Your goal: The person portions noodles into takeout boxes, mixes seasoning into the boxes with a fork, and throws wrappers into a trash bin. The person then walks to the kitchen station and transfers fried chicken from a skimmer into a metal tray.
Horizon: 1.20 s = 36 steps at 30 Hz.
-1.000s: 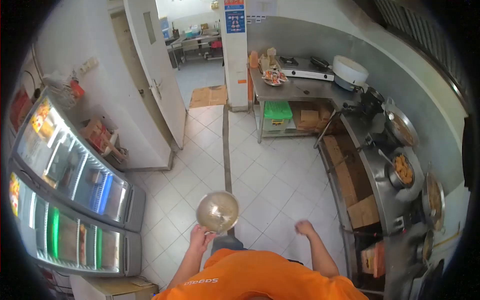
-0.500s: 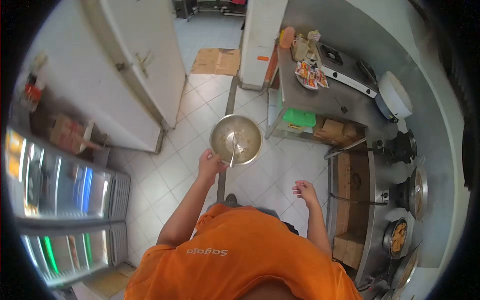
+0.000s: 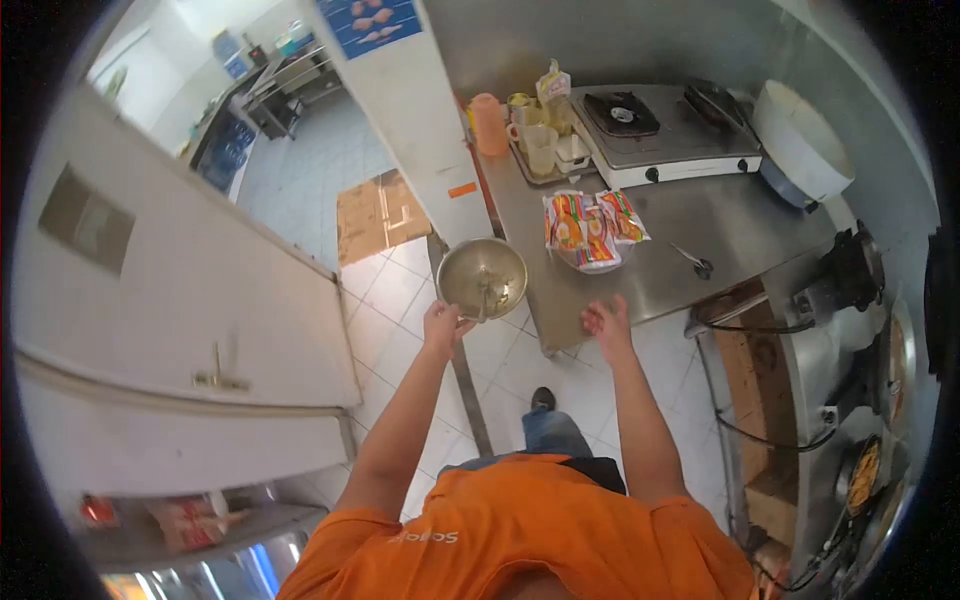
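Note:
My left hand (image 3: 446,328) grips the near rim of a round metal mixing bowl (image 3: 462,268), held out over the floor beside the table's left end. A spoon (image 3: 484,302) leans inside it, its handle toward me, and bits of food residue cling to the inner surface. My right hand (image 3: 607,322) reaches out with fingers apart and nothing in them, close to the front edge of the steel table (image 3: 655,290). Just beyond it, several red-and-white instant noodle packets (image 3: 595,230) rest on a dish (image 3: 572,262). Scissors (image 3: 695,262) lie to their right.
A two-burner gas stove (image 3: 670,160) stands at the table's back, with a tray of cups and jugs (image 3: 540,150) to its left. A large white tub (image 3: 808,135) is at the right. Cardboard (image 3: 380,220) covers the doorway floor; a white door (image 3: 180,270) is at left.
My body has come forward and turned toward the table, so the packets and stove appear nearer. My right hand has stretched forward to the table edge. The bowl stays in my left hand.

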Motion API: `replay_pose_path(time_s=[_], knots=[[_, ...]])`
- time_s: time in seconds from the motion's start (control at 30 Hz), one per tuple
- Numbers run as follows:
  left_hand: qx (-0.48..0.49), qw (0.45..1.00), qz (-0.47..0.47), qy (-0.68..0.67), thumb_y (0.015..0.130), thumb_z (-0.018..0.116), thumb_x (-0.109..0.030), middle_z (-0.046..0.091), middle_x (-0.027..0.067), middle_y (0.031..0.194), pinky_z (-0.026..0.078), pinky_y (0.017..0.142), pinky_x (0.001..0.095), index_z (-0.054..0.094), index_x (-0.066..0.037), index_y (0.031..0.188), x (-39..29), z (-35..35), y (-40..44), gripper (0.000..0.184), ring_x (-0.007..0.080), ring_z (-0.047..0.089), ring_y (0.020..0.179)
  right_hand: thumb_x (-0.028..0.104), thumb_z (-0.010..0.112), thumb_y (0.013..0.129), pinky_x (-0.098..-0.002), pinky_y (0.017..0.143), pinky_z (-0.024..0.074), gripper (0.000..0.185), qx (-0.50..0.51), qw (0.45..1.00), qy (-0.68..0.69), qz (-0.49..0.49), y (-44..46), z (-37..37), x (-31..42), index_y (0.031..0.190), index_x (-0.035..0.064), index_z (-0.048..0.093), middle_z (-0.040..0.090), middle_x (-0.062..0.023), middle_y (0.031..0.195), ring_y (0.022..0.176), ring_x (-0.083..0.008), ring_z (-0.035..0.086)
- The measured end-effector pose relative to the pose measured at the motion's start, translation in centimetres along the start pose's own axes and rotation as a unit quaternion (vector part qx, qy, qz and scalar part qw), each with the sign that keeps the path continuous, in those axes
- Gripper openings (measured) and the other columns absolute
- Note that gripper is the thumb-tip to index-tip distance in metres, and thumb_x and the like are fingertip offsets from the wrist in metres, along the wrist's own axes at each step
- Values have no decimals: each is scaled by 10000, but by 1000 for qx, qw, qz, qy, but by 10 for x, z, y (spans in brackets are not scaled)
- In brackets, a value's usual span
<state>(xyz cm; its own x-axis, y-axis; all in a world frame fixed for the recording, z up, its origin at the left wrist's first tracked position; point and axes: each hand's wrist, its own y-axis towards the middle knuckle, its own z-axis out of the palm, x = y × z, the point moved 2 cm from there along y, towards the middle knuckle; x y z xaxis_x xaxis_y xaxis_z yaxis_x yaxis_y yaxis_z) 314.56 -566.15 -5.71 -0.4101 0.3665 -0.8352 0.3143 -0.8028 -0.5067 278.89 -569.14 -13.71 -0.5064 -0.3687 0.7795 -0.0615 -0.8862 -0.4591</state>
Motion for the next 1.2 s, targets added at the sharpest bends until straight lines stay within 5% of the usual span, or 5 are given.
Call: replay_pose_path(time_s=[0.57, 0.67, 0.77, 0.97, 1.2], knots=[[347, 899, -130, 233, 903, 755, -207, 552, 210, 1300, 618, 801, 400, 466, -40, 1261, -63, 42, 214, 490, 275, 650, 1072, 74, 554, 916, -371, 641, 617, 754, -221, 965, -57, -133, -1, 99, 83, 1558, 220, 187, 623, -141, 1212, 848, -254, 710], [385, 861, 22, 331, 888, 795, -310, 521, 234, 1337, 589, 847, 425, 411, -56, 1312, -86, 18, 238, 626, 294, 593, 1183, 70, 545, 898, -338, 601, 600, 794, -231, 954, -137, -130, -40, 159, 128, 1582, 195, 161, 649, -147, 1164, 814, -233, 710], [500, 826, 82, 248, 879, 797, -379, 514, 214, 1374, 541, 941, 485, 341, -102, 1430, -111, -21, 282, 766, 315, 512, 1308, 68, 526, 909, -327, 573, 592, 743, -230, 948, -174, -136, -41, 240, 138, 1569, 133, 192, 640, -149, 1160, 782, -214, 705], [594, 689, -309, -277, 909, 739, -289, 400, 114, 1525, 436, 1087, 575, 85, -250, 1605, -223, -46, 289, 955, 332, 448, 1386, 30, 561, 869, -388, 694, 619, 820, -165, 977, -65, -118, -1, 406, 60, 1571, 157, 156, 587, -171, 1293, 992, -242, 699], [441, 885, -151, -10, 884, 687, -90, 455, 104, 1432, 504, 1026, 514, 202, -277, 1545, -297, -118, 385, 841, 320, 538, 1262, 100, 560, 1005, -453, 810, 641, 677, -75, 996, -50, -14, 84, 527, -56, 1552, 177, 169, 582, -179, 1259, 1040, -299, 672]])
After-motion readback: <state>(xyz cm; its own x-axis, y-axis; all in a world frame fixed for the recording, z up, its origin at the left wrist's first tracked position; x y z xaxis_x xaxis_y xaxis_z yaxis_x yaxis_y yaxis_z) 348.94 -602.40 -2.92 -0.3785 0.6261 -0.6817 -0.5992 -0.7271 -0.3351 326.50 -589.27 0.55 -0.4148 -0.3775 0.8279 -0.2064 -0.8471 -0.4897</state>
